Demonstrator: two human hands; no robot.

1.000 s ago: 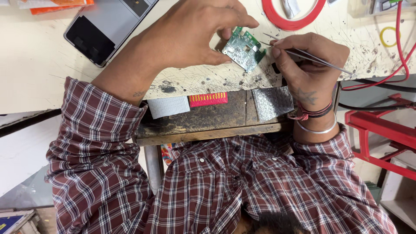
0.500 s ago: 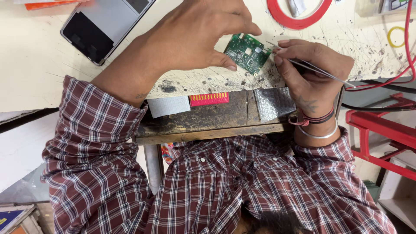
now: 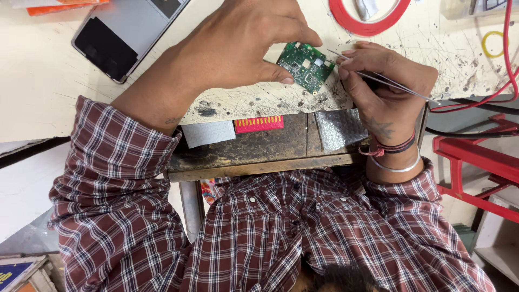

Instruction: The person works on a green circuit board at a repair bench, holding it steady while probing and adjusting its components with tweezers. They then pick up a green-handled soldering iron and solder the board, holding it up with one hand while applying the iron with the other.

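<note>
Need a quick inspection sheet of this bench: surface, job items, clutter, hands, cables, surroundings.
Surface: pale worktop, heavily scratched, dark marks near its front edge.
Job's things: small green circuit board, tilted; thin metal tweezers, tips at the board's right edge.
Clutter: flat phone-like device; red tape ring; yellow ring.
Grippers: left hand pinches the board; right hand holds the tweezers.
Cables: red cable and black cable at right.
Surroundings: red metal frame beside the bench.

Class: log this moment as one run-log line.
left hand: holds board | right hand: tweezers at board | bench
</note>
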